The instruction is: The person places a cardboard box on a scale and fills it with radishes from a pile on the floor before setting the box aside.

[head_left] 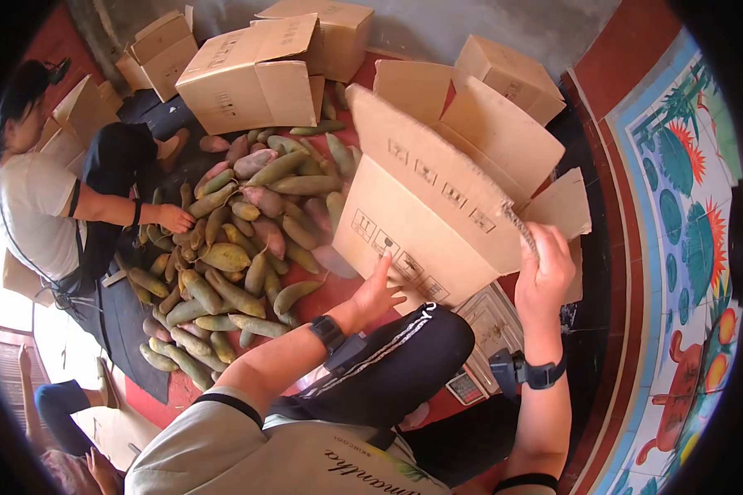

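In front of me stands an open cardboard box, tilted, with its flaps spread and printed symbols on the side facing me. My right hand is closed around the edge of its near flap at the right corner. Fingers spread, my left hand rests against the lower printed side without wrapping round it. Below the box, a metal platform scale with a small display is partly hidden by the box and my knee. To the left lies a large heap of long green and pinkish vegetables.
At the left a co-worker sits with a hand on the heap. Another person is partly visible at the lower left. More cardboard boxes stand along the back wall. A painted tile wall bounds the right side.
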The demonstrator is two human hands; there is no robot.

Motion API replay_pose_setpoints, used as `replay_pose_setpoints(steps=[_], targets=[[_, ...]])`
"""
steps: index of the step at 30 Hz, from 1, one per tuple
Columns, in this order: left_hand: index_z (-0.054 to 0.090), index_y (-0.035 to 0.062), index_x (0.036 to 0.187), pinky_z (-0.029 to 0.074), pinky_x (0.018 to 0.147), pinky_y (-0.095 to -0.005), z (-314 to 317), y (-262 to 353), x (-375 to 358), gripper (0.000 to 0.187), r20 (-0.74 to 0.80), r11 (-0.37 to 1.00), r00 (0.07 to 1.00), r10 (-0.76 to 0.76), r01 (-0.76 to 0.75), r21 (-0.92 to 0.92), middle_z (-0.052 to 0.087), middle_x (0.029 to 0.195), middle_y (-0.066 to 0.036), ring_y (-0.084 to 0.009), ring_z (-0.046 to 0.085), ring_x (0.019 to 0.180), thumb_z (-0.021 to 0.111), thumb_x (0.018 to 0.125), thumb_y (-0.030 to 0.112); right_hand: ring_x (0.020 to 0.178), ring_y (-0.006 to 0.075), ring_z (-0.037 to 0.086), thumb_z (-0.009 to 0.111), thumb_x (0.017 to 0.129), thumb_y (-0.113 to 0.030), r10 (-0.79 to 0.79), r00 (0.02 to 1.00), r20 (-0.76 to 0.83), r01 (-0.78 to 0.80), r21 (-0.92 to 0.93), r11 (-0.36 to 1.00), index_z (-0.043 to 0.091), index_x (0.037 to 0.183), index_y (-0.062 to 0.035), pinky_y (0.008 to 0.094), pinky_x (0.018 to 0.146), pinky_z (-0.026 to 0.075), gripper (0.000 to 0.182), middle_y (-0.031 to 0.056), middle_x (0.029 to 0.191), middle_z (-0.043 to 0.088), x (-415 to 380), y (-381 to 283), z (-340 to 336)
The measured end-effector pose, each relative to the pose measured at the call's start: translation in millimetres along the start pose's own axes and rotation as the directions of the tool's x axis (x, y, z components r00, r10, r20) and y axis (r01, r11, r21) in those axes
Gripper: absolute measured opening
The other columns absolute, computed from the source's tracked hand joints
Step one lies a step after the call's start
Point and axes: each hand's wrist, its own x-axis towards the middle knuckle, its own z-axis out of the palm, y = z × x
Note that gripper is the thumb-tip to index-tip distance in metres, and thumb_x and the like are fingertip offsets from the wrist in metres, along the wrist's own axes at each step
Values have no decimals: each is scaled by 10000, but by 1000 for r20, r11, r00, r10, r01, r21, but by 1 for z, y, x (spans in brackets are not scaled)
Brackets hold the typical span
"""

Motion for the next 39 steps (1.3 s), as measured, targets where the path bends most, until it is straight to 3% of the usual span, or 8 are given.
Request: replay_pose_setpoints(steps=[2,7,13,15,24,29,32,39], targets=[[-60,116,1397,172,1056,-506,4,3,6,839,78,997,997,-3,9,-76,48,1440,-216,-425,143,1301,315,845,626,736,294,570,530,654,87,-68,997,31,68,-14,998,582,899,1,330,654,451,266,139,809,561,-4,-6,-5],[-87,129,1394,127,1066,-500,40,23,2,863,352,988,933,77,-24,-154,65,1441,-193,-403,140,1307,288,829,663,748,287,580,549,667,72,-90,996,-24,88,-69,994,592,892,14,332,667,458,237,145,807,575,-10,-14,-36],[-62,141,1401,140,1062,-495,105,23,2,917,369,987,928,54,6,-160,75,1440,-189,-390,145,1309,295,784,718,782,264,563,558,749,36,-68,987,-144,31,-248,968,592,911,44,329,728,452,166,148,843,576,-27,-26,-91],[-44,148,1403,157,1054,-506,121,14,4,916,495,993,869,22,39,-113,74,1437,-190,-390,149,1307,297,778,724,797,268,554,577,754,40,-94,979,-180,30,-328,944,584,908,60,334,735,447,155,147,855,574,-36,-31,-107],[-58,120,1401,173,1061,-485,158,-64,5,929,470,930,848,-243,342,-136,-4,1465,-102,-306,48,1345,292,783,718,787,284,542,513,804,32,-31,998,-47,4,-485,875,563,937,48,343,733,441,144,160,868,574,-95,-34,-156],[-69,113,1399,166,1067,-475,149,-105,8,969,470,914,831,-297,389,-110,-50,1467,-95,-259,44,1352,318,762,733,743,287,550,549,801,-52,2,1000,-28,-17,-539,842,568,922,62,349,682,459,167,164,821,556,-128,-27,-164],[-8,188,1412,156,1065,-483,145,-118,8,900,371,876,835,-406,471,-101,5,1471,-51,-247,80,1347,322,771,727,793,287,550,523,819,-5,93,996,-12,-86,-521,849,578,959,13,344,730,449,151,152,884,585,-143,-24,-166],[22,192,1413,144,1064,-490,131,-147,26,908,427,907,819,-385,422,9,61,1466,-52,-223,64,1350,331,757,740,768,290,560,527,862,-149,112,991,-69,-131,-553,823,584,941,35,344,690,461,208,153,856,568,-170,-18,-165]])
